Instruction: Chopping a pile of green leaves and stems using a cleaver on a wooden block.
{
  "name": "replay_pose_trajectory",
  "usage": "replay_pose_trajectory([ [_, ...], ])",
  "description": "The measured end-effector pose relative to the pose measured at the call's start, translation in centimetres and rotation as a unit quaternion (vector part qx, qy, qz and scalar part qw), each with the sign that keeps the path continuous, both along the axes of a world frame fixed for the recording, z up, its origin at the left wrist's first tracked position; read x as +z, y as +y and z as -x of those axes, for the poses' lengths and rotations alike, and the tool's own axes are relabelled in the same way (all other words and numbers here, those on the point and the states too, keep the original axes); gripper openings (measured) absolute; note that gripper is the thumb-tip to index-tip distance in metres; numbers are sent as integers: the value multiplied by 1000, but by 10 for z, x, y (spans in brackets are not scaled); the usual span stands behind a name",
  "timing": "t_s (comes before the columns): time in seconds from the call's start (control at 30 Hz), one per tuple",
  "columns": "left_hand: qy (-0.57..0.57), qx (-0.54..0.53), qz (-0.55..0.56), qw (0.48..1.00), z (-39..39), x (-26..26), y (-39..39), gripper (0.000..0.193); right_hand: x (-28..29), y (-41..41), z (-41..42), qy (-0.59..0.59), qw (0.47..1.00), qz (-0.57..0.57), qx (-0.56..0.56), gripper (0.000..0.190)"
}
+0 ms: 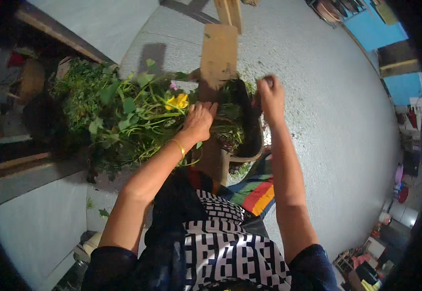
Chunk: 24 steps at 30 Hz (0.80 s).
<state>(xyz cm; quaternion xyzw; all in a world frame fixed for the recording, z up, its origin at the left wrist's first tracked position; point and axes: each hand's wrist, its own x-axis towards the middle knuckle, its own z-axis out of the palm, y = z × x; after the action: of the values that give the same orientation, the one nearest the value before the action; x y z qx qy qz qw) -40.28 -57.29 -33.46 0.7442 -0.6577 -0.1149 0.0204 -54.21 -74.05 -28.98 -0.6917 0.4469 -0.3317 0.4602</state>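
My left hand (pixel 200 120) presses palm down on a bundle of leafy green stems (pixel 152 125) lying across a wooden plank (pixel 219 47). A yellow blossom (pixel 177 102) shows beside its fingers, and a small pink flower (pixel 173 86) lies a little farther off. My right hand (pixel 271 96) is raised at the plank's right side, curled into a fist around a dark handle-like object (pixel 268 78) that the fingers mostly hide. Between the hands, cut greens (pixel 231 123) lie in and against a dark container with a curved rim (pixel 249 158).
Striped multicoloured cloth (pixel 256 194) lies under the container's near side. Bits of leaf dot the grey floor (pixel 342 127). A wooden post (pixel 229 12) stands at the plank's far end. At left is a ledge (pixel 18 165); household items (pixel 371 260) stand at right.
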Motion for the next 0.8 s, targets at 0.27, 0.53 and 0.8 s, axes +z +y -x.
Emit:
replay_pose_trajectory([
  [0.27,-69,-5,29,997,39,-4,-5,76,42,-94,-43,-147,940,-308,-1,17],
  [0.53,-37,24,30,999,20,-2,-8,65,0,71,27,-232,950,-207,-7,19],
  [0.8,210,65,-10,975,55,-80,-34,28,7,-140,-25,-189,897,-397,34,19],
])
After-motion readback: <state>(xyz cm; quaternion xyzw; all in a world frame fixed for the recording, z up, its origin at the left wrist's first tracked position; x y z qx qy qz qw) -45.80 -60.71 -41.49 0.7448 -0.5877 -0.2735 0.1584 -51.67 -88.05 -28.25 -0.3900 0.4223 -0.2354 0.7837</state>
